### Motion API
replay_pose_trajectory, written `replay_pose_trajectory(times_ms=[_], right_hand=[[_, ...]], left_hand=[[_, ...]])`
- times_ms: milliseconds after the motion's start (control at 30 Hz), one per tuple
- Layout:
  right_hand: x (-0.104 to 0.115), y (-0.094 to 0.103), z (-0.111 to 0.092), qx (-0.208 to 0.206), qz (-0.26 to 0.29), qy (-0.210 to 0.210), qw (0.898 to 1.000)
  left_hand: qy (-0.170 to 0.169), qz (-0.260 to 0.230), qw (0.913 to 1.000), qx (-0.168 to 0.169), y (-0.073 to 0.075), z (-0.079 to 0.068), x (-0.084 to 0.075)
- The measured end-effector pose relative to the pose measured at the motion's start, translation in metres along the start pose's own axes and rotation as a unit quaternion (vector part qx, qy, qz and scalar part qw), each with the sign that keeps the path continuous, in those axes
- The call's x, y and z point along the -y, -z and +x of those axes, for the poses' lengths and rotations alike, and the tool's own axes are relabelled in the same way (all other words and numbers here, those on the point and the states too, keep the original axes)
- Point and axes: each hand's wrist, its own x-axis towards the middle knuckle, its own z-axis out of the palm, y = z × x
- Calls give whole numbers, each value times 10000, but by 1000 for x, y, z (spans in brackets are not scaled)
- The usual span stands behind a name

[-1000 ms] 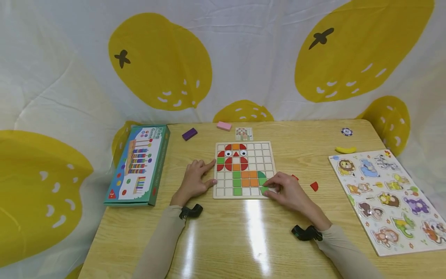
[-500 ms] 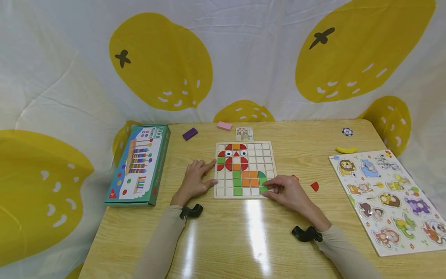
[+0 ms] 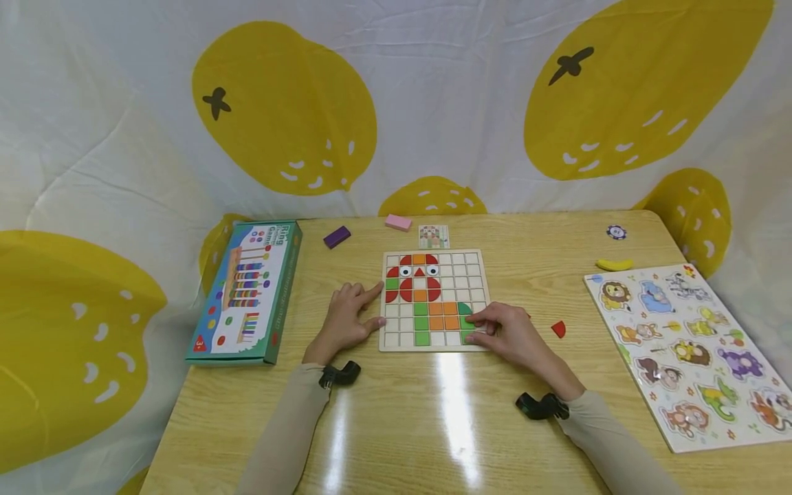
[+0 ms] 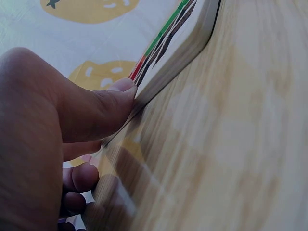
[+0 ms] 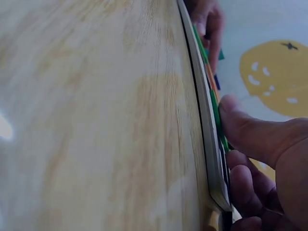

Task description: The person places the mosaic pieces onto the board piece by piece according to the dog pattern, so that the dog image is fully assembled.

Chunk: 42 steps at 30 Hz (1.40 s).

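A wooden grid board (image 3: 431,348) lies mid-table, bearing red, orange and green tiles and two eye discs. My left hand (image 3: 345,317) touches its left edge with thumb and forefinger spread apart; the left wrist view shows the thumb (image 4: 113,103) against the board's side (image 4: 183,60). At the lower right corner, my right hand (image 3: 510,333) touches the green tiles (image 3: 465,336) in the end column, forefinger above and thumb below. The right wrist view has the thumb tip on a green tile (image 5: 218,118), the other fingers bent beside the board's edge.
A picture card (image 3: 433,236) lies behind the board, near pink (image 3: 398,223) and purple (image 3: 337,237) blocks. A boxed ring game (image 3: 244,292) stands left. On the right are a red quarter-round piece (image 3: 559,329), a yellow banana-shaped piece (image 3: 614,265), a chip (image 3: 616,232) and an animal puzzle (image 3: 687,357).
My right forefinger has moved up slightly along the end column, and the lower green tile now lies straighter in its cell. The left hand stays where it was.
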Motion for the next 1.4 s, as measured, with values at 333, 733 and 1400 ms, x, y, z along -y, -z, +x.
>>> replay_pose_trajectory(times_ms=[333,733,1400], right_hand=[[-15,32,-7,-394,-133,-17,9991],[-47,62,-22,-2,-1002,-1176,9880],[-47,65,25,28,168,-812,9966]], left_hand=[[-11,-56,10000,14,1,0,0],[75,42,10000,3,2,-3,0],[43,-3,10000,22,-1,-2,1]])
